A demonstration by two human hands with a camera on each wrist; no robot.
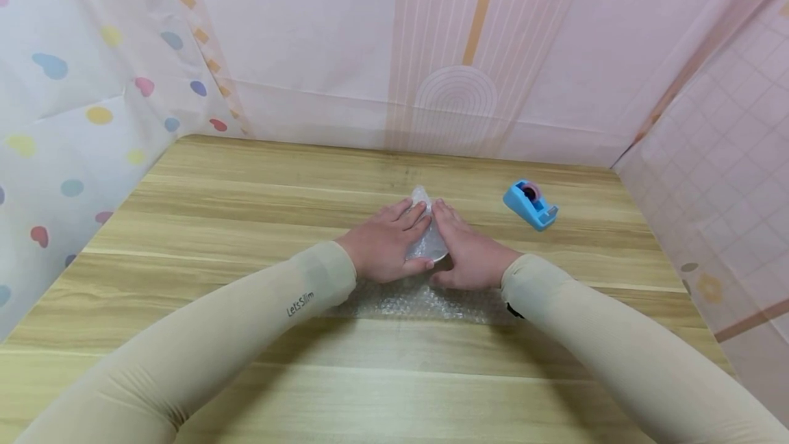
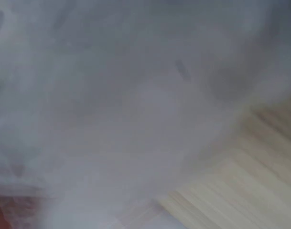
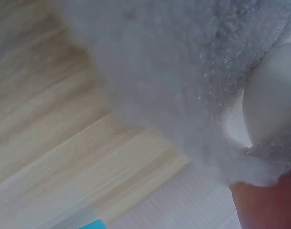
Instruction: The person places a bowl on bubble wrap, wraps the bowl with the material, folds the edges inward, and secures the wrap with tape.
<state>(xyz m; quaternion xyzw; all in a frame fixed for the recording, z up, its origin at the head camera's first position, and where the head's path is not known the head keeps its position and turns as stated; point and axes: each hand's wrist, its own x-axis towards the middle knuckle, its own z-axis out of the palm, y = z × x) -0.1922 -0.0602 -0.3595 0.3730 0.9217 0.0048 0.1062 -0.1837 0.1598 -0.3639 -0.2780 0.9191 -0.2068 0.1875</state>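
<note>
L hand (image 1: pixel 385 242) fingers spread flat on bubble wrap (image 1: pixel 407 301), R hand (image 1: pixel 474 255) fingers straight vs wrap's R side, wrap ctr of head frame, white item (image 3: pixel 274 95) partly covered, tape disp. (image 1: pixel 529 205) ctr-right

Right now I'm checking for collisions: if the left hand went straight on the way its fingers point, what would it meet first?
Probably the right hand, close ahead of the left hand across the bubble wrap, though the depth between them is unclear.
</note>
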